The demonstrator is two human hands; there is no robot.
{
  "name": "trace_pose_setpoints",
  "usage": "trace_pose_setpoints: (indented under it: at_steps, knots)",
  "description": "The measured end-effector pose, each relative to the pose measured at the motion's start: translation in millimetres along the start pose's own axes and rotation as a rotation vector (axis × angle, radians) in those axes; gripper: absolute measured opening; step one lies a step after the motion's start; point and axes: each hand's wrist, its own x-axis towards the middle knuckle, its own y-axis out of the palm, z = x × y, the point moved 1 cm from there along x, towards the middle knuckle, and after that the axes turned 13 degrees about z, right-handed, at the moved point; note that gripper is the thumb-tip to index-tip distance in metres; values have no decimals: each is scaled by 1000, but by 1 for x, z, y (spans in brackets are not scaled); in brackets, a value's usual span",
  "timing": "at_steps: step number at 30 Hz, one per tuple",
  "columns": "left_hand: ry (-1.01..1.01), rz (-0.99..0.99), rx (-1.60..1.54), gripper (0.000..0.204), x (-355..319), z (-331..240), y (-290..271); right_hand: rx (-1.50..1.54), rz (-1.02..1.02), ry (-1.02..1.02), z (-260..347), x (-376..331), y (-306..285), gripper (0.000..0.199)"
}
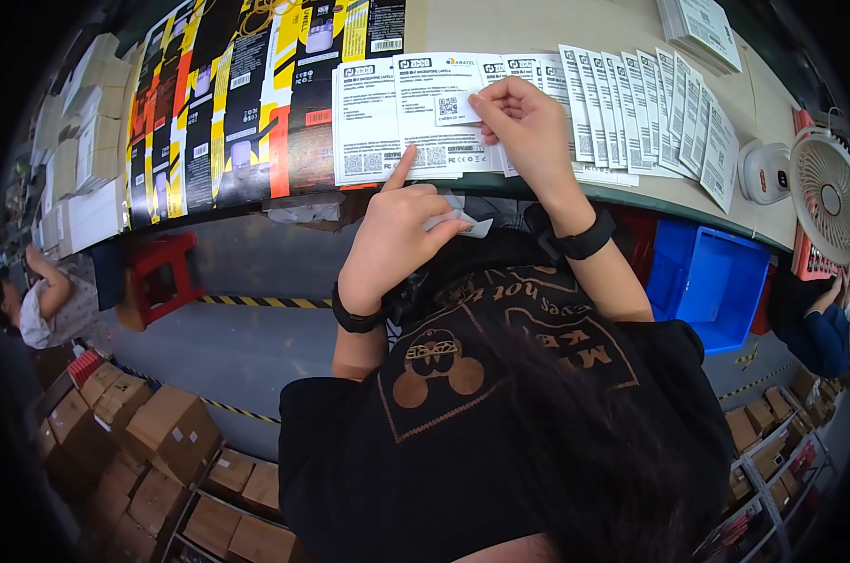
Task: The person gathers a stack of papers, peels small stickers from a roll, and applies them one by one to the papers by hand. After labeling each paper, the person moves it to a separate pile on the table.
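Note:
My right hand (530,131) pinches the edge of a small white label (451,109) printed with a square code. The label lies over a white printed sheet (427,80), near the sheet's middle right. My left hand (392,239) has its index finger stretched out onto the lower edge of that sheet. Its other fingers are curled, and a pale paper slip (479,228) sticks out beside the thumb. Another printed sheet (367,103) overlaps on the left. To the right, several more printed sheets (622,103) are fanned in an overlapping row.
Black, yellow and orange packaging sheets (298,103) cover the table's left. A stack of printed sheets (702,33) sits at the far right, with a fan (828,194) and white device (765,172) nearer. Below are a blue bin (716,291) and red stool (162,277). People work at both sides.

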Motion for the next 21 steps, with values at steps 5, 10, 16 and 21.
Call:
trace_pose_setpoints:
  at_steps: [5,10,16,21]
  knots:
    - [0,6,-2,18,1,2,2,-43,-10,-13,-4,0,0,11]
    - [-9,22,11,18,0,3,3,-53,-12,-20,-7,0,1,11]
    - [-29,68,48,17,1,1,1,-211,-24,-84,-14,1,-1,18]
    - [-33,67,46,17,2,-1,3,-505,-40,-100,-4,-3,-3,32]
